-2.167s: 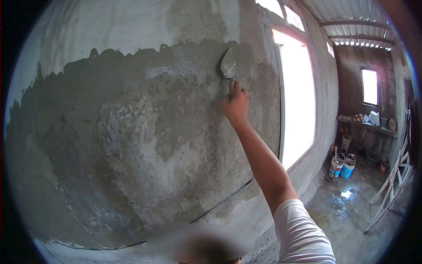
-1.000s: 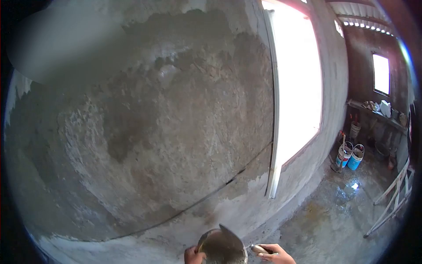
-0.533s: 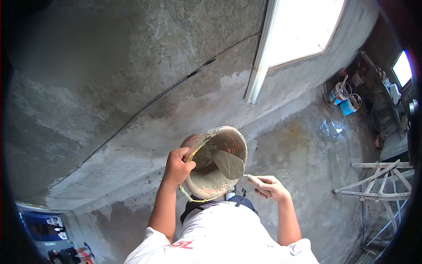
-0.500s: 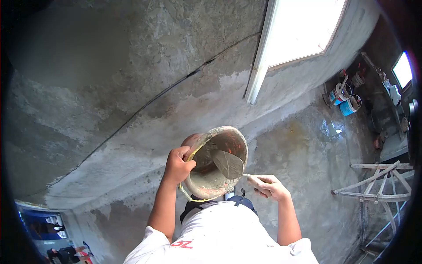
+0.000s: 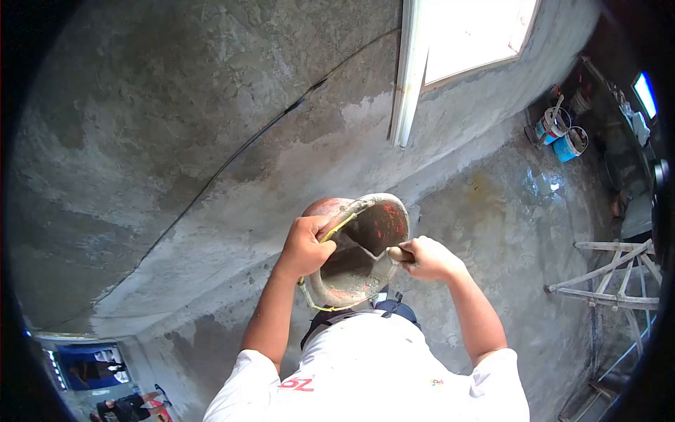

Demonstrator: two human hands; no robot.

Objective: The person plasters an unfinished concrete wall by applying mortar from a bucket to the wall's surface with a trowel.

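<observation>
My left hand [image 5: 304,246] is closed on the near-left rim of a mortar-crusted bucket [image 5: 328,206], with the yellow-green bail handle [image 5: 309,298] by the fingers. The bucket is tilted, its mouth turned toward me, and reddish patches show through grey mortar on its inner wall. In my right hand [image 5: 429,258], fingers wrapped round the grip, is a trowel [image 5: 401,254] at the right side of the mouth. Its thin metal shank reaches into the bucket. The blade is down inside against grey mortar, and its outline is hard to make out.
A rough plastered wall [image 5: 232,91] with a black cable [image 5: 260,131] rises ahead, beside a bright window [image 5: 478,35]. Blue-and-white buckets [image 5: 569,144] stand at upper right. A wooden frame [image 5: 598,292] is at right. A person [image 5: 130,408] appears at lower left.
The trowel blade, raised flat at the bucket mouth before, has gone deeper inside. My right hand has moved up and left to the rim. The bucket and left hand have shifted slightly right.
</observation>
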